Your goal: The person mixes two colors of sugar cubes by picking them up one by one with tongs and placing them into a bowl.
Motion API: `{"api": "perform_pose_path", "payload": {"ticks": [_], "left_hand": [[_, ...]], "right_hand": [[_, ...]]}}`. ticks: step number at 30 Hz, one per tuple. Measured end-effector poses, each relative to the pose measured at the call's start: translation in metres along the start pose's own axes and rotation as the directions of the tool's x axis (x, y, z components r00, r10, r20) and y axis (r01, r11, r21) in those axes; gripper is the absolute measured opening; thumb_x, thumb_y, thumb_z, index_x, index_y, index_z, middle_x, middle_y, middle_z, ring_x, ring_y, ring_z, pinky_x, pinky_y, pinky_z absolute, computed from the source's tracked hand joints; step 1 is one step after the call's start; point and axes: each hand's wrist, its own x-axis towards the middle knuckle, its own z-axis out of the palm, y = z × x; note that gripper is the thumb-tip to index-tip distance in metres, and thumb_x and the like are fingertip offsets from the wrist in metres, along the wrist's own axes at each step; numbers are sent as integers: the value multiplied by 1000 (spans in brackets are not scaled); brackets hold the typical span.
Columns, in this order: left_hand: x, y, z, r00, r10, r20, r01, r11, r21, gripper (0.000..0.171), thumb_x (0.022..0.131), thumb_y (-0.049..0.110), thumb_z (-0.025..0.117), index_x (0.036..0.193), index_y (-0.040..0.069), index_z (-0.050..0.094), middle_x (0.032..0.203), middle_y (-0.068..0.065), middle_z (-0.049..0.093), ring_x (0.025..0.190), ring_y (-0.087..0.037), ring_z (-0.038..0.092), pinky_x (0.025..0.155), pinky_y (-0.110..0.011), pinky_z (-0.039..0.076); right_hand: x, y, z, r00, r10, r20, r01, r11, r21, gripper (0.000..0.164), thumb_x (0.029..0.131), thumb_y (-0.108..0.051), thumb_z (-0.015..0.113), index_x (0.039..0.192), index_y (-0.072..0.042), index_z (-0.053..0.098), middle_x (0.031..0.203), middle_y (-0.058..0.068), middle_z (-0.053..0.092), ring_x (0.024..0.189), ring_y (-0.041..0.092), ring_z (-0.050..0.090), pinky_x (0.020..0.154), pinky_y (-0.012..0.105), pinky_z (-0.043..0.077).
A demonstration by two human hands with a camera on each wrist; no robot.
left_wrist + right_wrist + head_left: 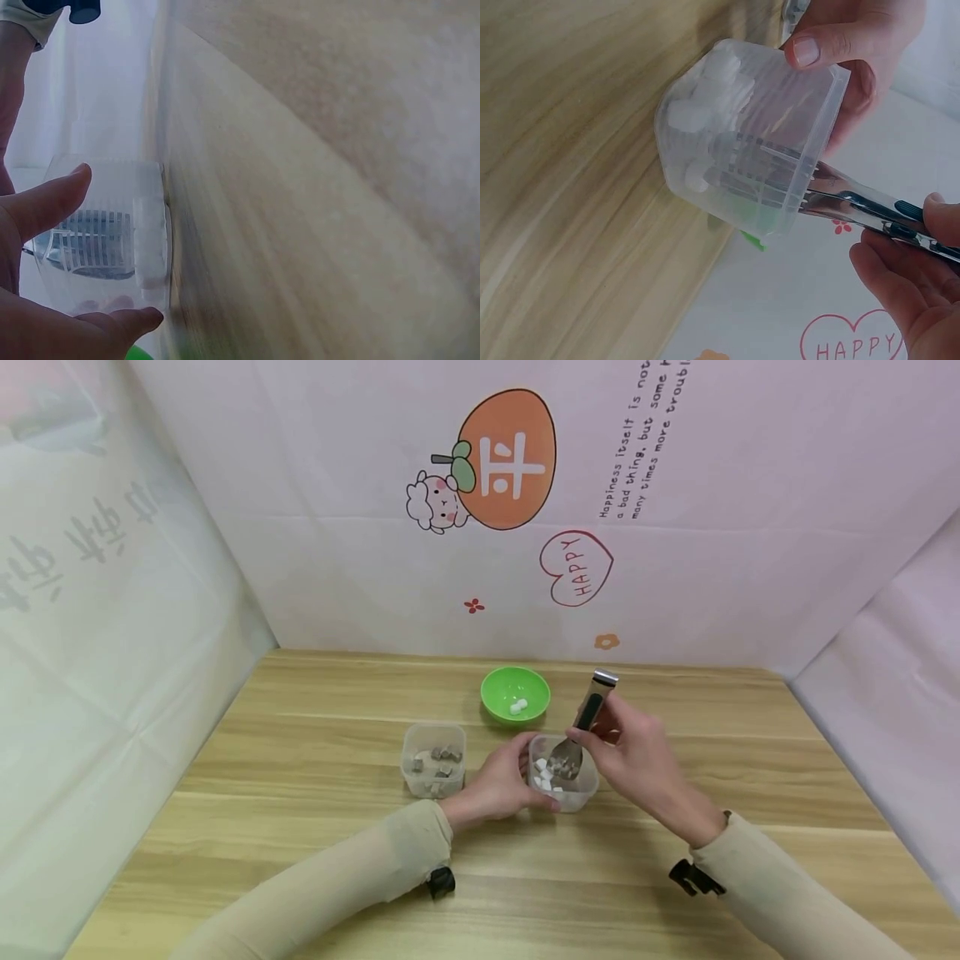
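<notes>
My right hand (pixel 639 752) pinches a pair of metal tongs (pixel 592 708) with dark grip pads. The tongs' slotted ends reach down inside a clear plastic container (pixel 576 802), among small white pieces (pixel 542 765). Around the side of that container, my left hand (pixel 497 783) holds it, thumb at the near side and fingers at the far side. Through the clear wall in the right wrist view, the white pieces (pixel 690 115) lie at the bottom, by the tong ends. Whether the tongs hold a piece cannot be told.
Behind the container stands a green bowl (pixel 513 680) with a few white pieces inside. To the left, another clear container (pixel 433 732) holds several grey pieces (pixel 446 755). A printed white cloth (pixel 360 577) rises at the table's back edge.
</notes>
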Motion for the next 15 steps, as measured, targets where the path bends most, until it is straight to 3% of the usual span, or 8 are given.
{"api": "perform_pose_path", "payload": {"ticks": [15], "left_hand": [[-2,1,1,1000,-9,-2,9,1000,1,106,67,7,100,156,8,43,147,-12,59,134,-27,57,116,-40,46]], "right_hand": [[0,-5,2,999,37,-7,-37,999,-27,31,84,9,84,99,-5,60,80,4,74,67,14,70,59,27,63]]}}
